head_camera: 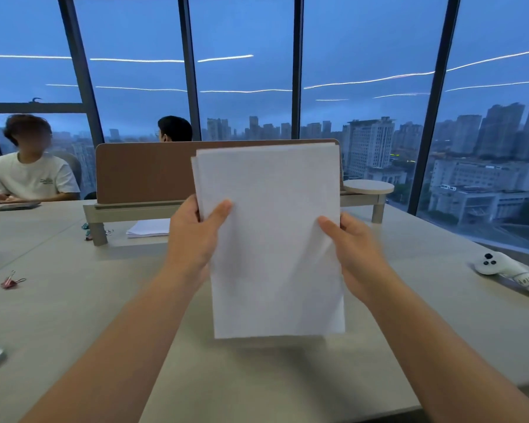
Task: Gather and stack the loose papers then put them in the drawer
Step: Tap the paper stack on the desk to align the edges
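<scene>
A stack of white papers [272, 239] stands upright in front of me, its bottom edge just above the desk top [257, 377]. My left hand [193, 236] grips the stack's left edge, thumb on the front sheet. My right hand [358, 251] grips the right edge the same way. The sheets' top edges are slightly uneven. Another small pile of white paper [148, 228] lies flat on the desk under the low shelf. No drawer is in view.
A brown divider panel [144, 172] on a low shelf [129, 210] crosses the desk behind the stack. A pink binder clip [11, 282] lies at left, a white controller [507, 271] at right. Two people sit beyond the divider at left. Windows stand behind.
</scene>
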Available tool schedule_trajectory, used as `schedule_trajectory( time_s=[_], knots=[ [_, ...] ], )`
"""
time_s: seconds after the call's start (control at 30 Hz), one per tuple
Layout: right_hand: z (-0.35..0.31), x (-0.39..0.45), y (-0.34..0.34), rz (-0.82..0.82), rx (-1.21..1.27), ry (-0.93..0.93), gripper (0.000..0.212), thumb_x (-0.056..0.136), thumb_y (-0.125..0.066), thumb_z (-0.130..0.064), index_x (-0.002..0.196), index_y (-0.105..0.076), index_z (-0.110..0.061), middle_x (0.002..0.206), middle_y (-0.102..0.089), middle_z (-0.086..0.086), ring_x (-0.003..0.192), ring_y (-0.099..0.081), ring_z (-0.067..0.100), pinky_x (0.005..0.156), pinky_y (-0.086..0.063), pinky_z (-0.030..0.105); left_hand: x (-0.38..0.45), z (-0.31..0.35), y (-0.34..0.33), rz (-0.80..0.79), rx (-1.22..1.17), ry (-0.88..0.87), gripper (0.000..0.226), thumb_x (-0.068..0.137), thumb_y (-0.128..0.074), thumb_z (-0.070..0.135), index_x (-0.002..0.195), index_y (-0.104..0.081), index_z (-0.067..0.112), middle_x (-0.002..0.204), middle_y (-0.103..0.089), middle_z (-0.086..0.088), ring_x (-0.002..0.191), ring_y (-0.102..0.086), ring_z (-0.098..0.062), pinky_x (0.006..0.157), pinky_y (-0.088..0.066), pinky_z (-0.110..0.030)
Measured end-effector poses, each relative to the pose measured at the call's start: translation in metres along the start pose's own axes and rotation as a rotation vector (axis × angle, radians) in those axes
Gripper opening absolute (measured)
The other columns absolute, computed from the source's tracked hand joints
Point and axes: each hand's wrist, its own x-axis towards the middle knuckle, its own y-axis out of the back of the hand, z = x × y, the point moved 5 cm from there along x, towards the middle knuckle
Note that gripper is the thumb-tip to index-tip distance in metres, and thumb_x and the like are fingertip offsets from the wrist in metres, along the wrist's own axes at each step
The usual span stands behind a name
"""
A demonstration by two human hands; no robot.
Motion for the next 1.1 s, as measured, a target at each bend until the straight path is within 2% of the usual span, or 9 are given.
schedule_trajectory(
  time_s=[0.07, 0.17, 0.27, 0.37, 0.57, 0.8, 0.93, 1.0, 1.1],
  knots=[
    [0.005, -0.005, -0.002, -0.020, -0.066, 0.027, 0.018, 0.099, -0.060, -0.024, 0.107, -0.070, -0.012, 0.108, -0.075, 0.011, 0.106, -0.068, 0.036, 0.098, -0.051, 0.057, -0.001, -0.013, 0.006, 0.001, 0.036, 0.016, 0.030, 0.087, -0.077, 0.030, 0.114, -0.068, 0.023, 0.108, -0.077, 0.006, 0.099, -0.073, -0.015, 0.084, -0.058, -0.036],
    [0.013, -0.014, -0.001, -0.057, -0.061, 0.034, 0.021, 0.099, -0.058, -0.030, 0.112, -0.066, -0.015, 0.103, -0.077, 0.001, 0.098, -0.073, 0.024, 0.093, -0.057, 0.051, -0.002, -0.021, 0.012, -0.008, 0.011, 0.044, 0.038, 0.081, -0.080, 0.038, 0.113, -0.063, 0.026, 0.108, -0.075, 0.004, 0.098, -0.073, -0.015, 0.081, -0.058, -0.037],
    [0.010, -0.017, -0.002, -0.045, -0.023, 0.060, 0.030, 0.098, -0.057, -0.039, 0.111, -0.066, -0.014, 0.099, -0.077, 0.001, 0.093, -0.074, 0.020, 0.083, -0.061, 0.043, -0.004, -0.016, 0.005, -0.036, -0.011, 0.037, 0.026, 0.088, -0.075, 0.037, 0.110, -0.062, 0.033, 0.107, -0.074, 0.012, 0.090, -0.072, 0.000, 0.075, -0.055, -0.026],
    [-0.001, -0.012, -0.008, 0.007, -0.031, 0.120, 0.021, 0.099, -0.055, -0.042, 0.104, -0.069, -0.028, 0.091, -0.077, -0.012, 0.085, -0.073, 0.005, 0.071, -0.059, 0.026, -0.001, -0.002, -0.006, -0.015, -0.009, -0.011, 0.017, 0.093, -0.069, 0.036, 0.109, -0.065, 0.033, 0.106, -0.073, 0.016, 0.090, -0.071, 0.001, 0.076, -0.054, -0.022],
    [-0.028, -0.003, -0.016, 0.093, -0.046, 0.262, 0.017, 0.100, -0.053, -0.041, 0.100, -0.069, -0.035, 0.098, -0.076, -0.016, 0.094, -0.071, 0.003, 0.084, -0.058, 0.032, 0.004, 0.032, -0.012, 0.089, -0.023, -0.142, 0.009, 0.098, -0.063, 0.032, 0.106, -0.062, 0.033, 0.104, -0.071, 0.013, 0.093, -0.069, -0.004, 0.074, -0.056, -0.022],
    [-0.007, -0.016, -0.011, 0.041, -0.047, 0.189, 0.023, 0.103, -0.049, -0.037, 0.096, -0.069, -0.031, 0.089, -0.076, -0.020, 0.084, -0.071, -0.003, 0.071, -0.053, 0.021, -0.007, 0.021, -0.003, 0.132, 0.081, -0.097, 0.007, 0.100, -0.058, 0.034, 0.094, -0.060, 0.035, 0.100, -0.068, 0.011, 0.094, -0.066, -0.010, 0.079, -0.057, -0.033],
    [-0.002, -0.023, -0.006, -0.018, -0.032, 0.136, 0.023, 0.101, -0.047, -0.043, 0.100, -0.069, -0.035, 0.096, -0.075, -0.022, 0.090, -0.070, -0.002, 0.076, -0.054, 0.023, -0.011, 0.016, 0.005, 0.127, 0.121, -0.084, 0.009, 0.100, -0.057, 0.040, 0.096, -0.057, 0.032, 0.097, -0.064, 0.012, 0.089, -0.062, -0.006, 0.071, -0.049, -0.028],
    [-0.004, -0.023, -0.007, -0.013, -0.009, 0.136, 0.023, 0.100, -0.048, -0.045, 0.099, -0.069, -0.034, 0.096, -0.076, -0.020, 0.091, -0.071, 0.000, 0.079, -0.055, 0.027, -0.013, 0.016, 0.004, 0.088, 0.097, -0.081, 0.006, 0.098, -0.059, 0.041, 0.101, -0.056, 0.036, 0.101, -0.065, 0.016, 0.093, -0.062, -0.003, 0.071, -0.048, -0.025],
    [-0.012, -0.024, -0.012, -0.009, 0.030, 0.159, 0.020, 0.095, -0.054, -0.048, 0.099, -0.068, -0.034, 0.094, -0.076, -0.022, 0.090, -0.072, -0.001, 0.075, -0.056, 0.022, -0.014, 0.020, -0.004, 0.008, 0.070, -0.090, 0.016, 0.093, -0.066, 0.042, 0.103, -0.055, 0.041, 0.106, -0.067, 0.019, 0.095, -0.065, 0.003, 0.075, -0.052, -0.022]
  ],
)
